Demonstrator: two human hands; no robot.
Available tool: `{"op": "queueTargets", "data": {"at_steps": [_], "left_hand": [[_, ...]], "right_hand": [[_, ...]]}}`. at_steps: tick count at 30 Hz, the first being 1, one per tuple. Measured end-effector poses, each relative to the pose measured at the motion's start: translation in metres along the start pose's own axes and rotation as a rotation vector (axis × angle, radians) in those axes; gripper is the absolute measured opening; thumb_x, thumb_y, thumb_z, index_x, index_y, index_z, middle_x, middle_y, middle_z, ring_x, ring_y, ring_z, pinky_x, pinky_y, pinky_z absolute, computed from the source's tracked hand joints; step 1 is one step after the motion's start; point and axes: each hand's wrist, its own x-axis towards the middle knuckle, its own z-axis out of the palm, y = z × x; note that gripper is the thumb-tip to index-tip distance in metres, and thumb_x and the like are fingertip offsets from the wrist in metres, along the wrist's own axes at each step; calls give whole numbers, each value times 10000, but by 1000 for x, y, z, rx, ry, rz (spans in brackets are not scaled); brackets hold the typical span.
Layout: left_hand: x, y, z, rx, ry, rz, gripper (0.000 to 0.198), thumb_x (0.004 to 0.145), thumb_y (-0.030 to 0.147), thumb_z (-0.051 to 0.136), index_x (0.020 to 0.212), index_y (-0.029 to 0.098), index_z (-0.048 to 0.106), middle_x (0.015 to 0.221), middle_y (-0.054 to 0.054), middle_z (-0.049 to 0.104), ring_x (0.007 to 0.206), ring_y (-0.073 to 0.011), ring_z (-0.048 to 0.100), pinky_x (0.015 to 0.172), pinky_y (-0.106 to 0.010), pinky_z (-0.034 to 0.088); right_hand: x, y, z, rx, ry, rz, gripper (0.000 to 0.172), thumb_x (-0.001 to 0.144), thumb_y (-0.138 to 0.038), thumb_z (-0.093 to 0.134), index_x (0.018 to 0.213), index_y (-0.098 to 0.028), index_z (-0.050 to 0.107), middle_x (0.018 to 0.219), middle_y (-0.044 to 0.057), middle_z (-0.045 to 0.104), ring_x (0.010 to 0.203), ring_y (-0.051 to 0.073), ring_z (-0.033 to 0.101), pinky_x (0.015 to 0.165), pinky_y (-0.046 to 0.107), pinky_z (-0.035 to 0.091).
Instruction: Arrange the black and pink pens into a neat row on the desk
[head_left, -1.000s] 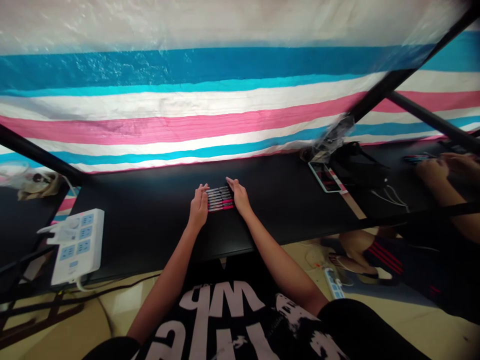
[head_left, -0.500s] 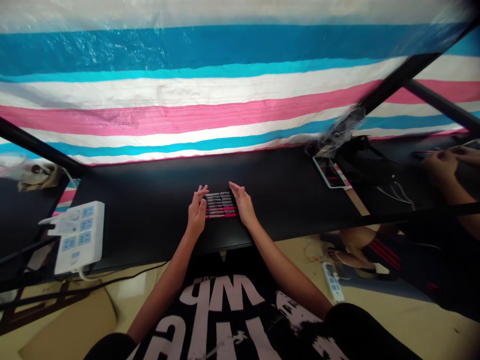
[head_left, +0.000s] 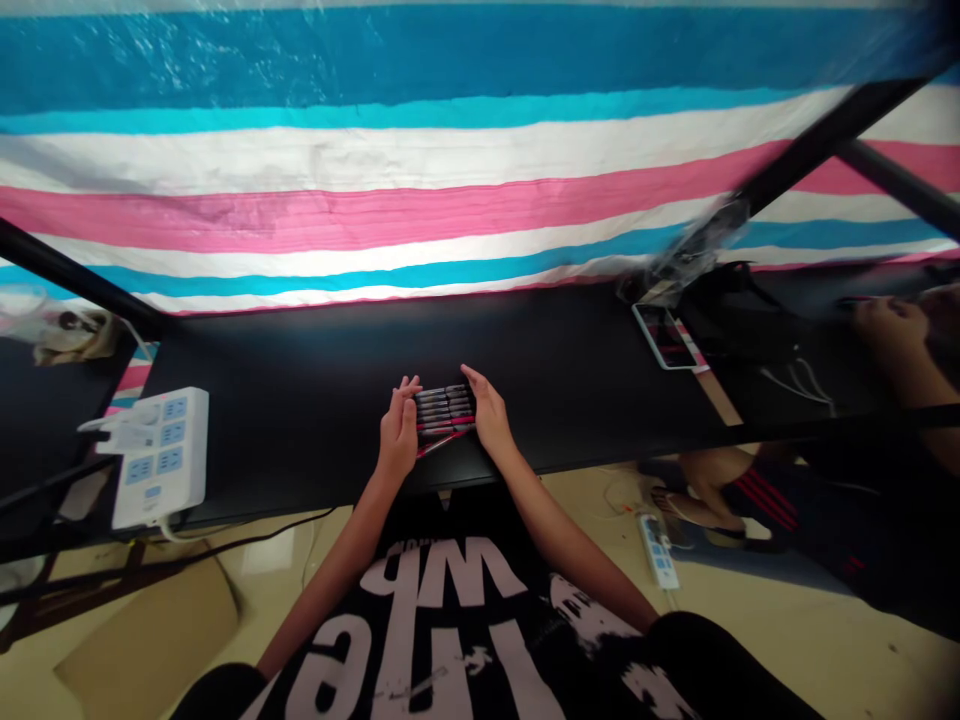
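Note:
Several pens point(head_left: 444, 405) lie side by side in a row on the black table point(head_left: 300, 400), between my two hands. At their left ends is my left hand point(head_left: 397, 430), its fingers touching the row. My right hand point(head_left: 490, 412) presses against the right ends with its fingers stretched out. The two hands hold the row from both sides. Nearest to my body, one red pen point(head_left: 439, 445) lies slanted, its left end lower than the other pens.
A white power strip point(head_left: 165, 455) lies at the left. At the right are a phone point(head_left: 665, 337), a plastic bag point(head_left: 694, 255) and a black bag point(head_left: 750, 315). Another person's hands point(head_left: 892, 325) are at the far right. A striped sheet point(head_left: 450, 160) hangs behind the table.
The nearest red pen has tilted out of line, its left end towards my body. Both hands remain at the ends of the row. The camera view has shifted slightly.

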Motion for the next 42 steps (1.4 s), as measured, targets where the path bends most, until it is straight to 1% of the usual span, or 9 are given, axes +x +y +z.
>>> {"op": "queueTargets", "data": {"at_steps": [10,17,20,22,25,28,31,36,42], "left_hand": [[-5,3,4,130,56,9,383,1094,469,323,1136,225,615,1380,-142,675,1460,-262,478,1274,-561,211],[-23,17,9,371,100,97,366,1093,412,318,1177,185,593,1539,-184,529,1571,-298,263,1257,-607,208],[-43,25,17,534,73,133,332,1047,440,461,1210,174,573,1612,-213,420,1598,-349,134,1238,-640,229],[-51,24,23,633,44,116,443,980,501,587,1258,157,559,1648,-249,334,1595,-405,71,1223,-678,226],[-48,17,27,727,22,89,579,939,528,645,1336,123,523,1668,-287,251,1584,-450,11,1207,-720,205],[-33,9,23,772,14,80,594,961,537,605,1361,108,509,1667,-300,241,1582,-458,-6,1201,-737,185],[-21,6,17,759,-6,93,539,988,523,562,1332,109,532,1654,-292,285,1586,-444,24,1216,-715,174],[-18,7,12,538,41,70,395,1064,454,411,1274,151,552,1622,-233,393,1596,-362,130,1249,-648,178],[-11,7,16,191,138,-35,387,1090,492,315,1221,220,556,1609,-178,443,1576,-290,248,1269,-573,196]], "right_hand": [[30,-9,11,-389,-77,-274,573,1037,-621,352,1172,-236,753,1250,118,735,1255,272,650,1153,476,469],[23,-8,9,-518,-84,-340,481,1058,-503,380,1226,-186,699,1330,158,666,1304,265,596,1170,463,447],[13,-5,3,-558,-58,-340,435,1054,-452,407,1239,-174,684,1346,173,646,1309,269,587,1168,465,449],[10,-2,1,-572,-38,-336,424,1052,-430,405,1240,-169,680,1334,181,650,1298,271,593,1158,469,458],[12,1,1,-611,-55,-322,416,1047,-419,407,1264,-180,670,1365,174,648,1339,288,570,1172,513,433],[13,0,1,-608,-125,-314,424,1049,-417,392,1292,-194,658,1432,153,623,1420,298,511,1200,548,385],[10,-6,-3,-464,-101,-297,432,1061,-431,360,1267,-210,669,1416,134,639,1394,261,542,1204,511,395],[-14,-8,-14,-157,177,-127,469,1060,-507,363,1304,-219,643,1405,120,642,1349,235,579,1206,496,399],[-34,-1,-6,-5,147,-3,600,1052,-603,277,1405,-222,578,1550,124,527,1483,239,451,1257,525,320]]}}
